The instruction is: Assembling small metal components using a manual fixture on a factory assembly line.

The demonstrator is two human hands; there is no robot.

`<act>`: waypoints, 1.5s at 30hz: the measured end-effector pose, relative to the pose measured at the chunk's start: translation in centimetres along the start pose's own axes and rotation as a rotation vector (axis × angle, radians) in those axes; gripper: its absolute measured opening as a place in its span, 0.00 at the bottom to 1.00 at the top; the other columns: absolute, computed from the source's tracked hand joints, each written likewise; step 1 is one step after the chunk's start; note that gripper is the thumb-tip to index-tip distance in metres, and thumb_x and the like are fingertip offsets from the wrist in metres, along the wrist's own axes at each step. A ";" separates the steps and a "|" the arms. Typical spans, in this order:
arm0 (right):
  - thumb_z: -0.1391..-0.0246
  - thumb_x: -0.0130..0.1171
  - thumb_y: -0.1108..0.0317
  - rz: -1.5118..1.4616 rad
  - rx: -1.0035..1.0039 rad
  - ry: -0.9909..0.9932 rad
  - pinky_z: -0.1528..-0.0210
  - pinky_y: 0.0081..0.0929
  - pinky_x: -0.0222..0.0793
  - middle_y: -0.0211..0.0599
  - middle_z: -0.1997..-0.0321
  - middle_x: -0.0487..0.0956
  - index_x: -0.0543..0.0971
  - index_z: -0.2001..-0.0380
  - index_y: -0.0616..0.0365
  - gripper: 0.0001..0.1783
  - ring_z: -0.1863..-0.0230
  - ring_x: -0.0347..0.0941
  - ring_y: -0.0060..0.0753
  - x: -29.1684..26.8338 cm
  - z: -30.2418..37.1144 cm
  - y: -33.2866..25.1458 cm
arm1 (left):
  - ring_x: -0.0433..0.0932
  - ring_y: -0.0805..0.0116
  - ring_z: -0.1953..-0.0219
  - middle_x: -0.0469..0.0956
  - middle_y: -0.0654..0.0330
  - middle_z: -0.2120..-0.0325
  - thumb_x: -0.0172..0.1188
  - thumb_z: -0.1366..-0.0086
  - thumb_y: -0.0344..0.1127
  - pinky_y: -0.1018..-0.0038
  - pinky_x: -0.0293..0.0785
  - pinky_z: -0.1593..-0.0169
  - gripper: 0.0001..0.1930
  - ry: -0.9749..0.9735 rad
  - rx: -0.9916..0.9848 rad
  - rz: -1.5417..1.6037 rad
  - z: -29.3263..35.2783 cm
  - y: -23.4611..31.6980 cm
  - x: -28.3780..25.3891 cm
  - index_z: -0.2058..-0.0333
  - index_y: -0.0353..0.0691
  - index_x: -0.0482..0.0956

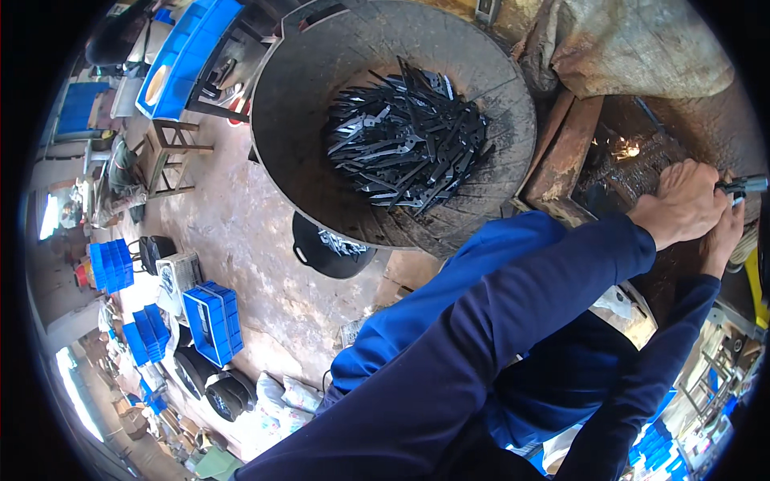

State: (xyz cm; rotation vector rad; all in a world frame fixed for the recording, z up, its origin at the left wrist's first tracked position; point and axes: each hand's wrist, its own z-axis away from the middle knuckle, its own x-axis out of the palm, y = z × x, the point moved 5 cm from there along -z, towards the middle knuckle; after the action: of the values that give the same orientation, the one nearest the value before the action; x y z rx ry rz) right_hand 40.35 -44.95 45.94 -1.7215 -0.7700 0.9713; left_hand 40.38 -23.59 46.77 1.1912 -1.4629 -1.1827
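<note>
My left hand (pixel 680 205) is closed, its knuckles up, at the right side of the view. Close against it, partly behind it, my right hand (pixel 724 232) has its fingers curled. A dark metal piece (pixel 747 184) sticks out past the fingers of both hands; most of it is hidden by them. Orange sparks (pixel 626 149) glow beside the left hand, inside a dirty brown metal trough (pixel 609 180). A large dark round basin (pixel 301 172) stands to the left, holding a heap of black, plier-like metal parts (pixel 409 136).
A smaller black tub (pixel 321 260) with shiny metal parts sits below the basin. Stained sacking (pixel 642 48) hangs over the trough's far side. Blue crates (pixel 212 325) and a wooden stool (pixel 167 156) stand on the floor at left. A yellow part (pixel 755 289) lies at far right.
</note>
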 end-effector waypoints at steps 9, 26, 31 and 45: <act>0.38 0.50 0.78 0.042 -0.059 -0.147 0.48 0.27 0.73 0.37 0.50 0.78 0.68 0.41 0.62 0.22 0.52 0.75 0.29 -10.9 -5.9 6.6 | 0.76 0.45 0.61 0.78 0.43 0.68 0.55 0.45 0.40 0.53 0.67 0.52 0.14 -0.097 0.070 0.071 0.2 1.1 1.9 0.70 0.35 0.80; 0.36 0.50 0.76 -0.040 -0.046 -0.003 0.48 0.26 0.72 0.37 0.51 0.78 0.70 0.42 0.62 0.19 0.51 0.75 0.29 -1.7 -0.9 0.4 | 0.79 0.42 0.61 0.80 0.39 0.69 0.59 0.49 0.39 0.52 0.72 0.53 0.13 -0.088 0.035 -0.084 -0.3 1.7 -0.7 0.71 0.35 0.83; 0.34 0.51 0.72 -0.051 -0.071 0.026 0.51 0.25 0.73 0.35 0.51 0.78 0.72 0.44 0.61 0.16 0.54 0.75 0.26 1.4 -0.2 -0.2 | 0.80 0.43 0.65 0.81 0.42 0.73 0.60 0.49 0.39 0.55 0.76 0.55 0.13 -0.074 0.079 -0.154 -0.3 2.5 -2.4 0.71 0.36 0.84; 0.47 0.63 0.74 0.135 0.049 -0.348 0.75 0.16 0.68 0.31 0.53 0.81 0.78 0.56 0.59 0.13 0.75 0.72 0.17 1.7 18.2 -9.1 | 0.78 0.65 0.76 0.80 0.53 0.80 0.61 0.42 0.44 0.67 0.72 0.68 0.15 -0.454 0.118 -0.035 -0.9 0.5 -4.0 0.72 0.36 0.82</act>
State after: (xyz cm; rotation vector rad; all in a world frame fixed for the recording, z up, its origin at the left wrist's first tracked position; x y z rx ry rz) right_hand 24.73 -32.59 50.41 -1.5974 -0.8499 1.3955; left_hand 41.74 -19.71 47.19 1.0717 -1.8742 -1.4748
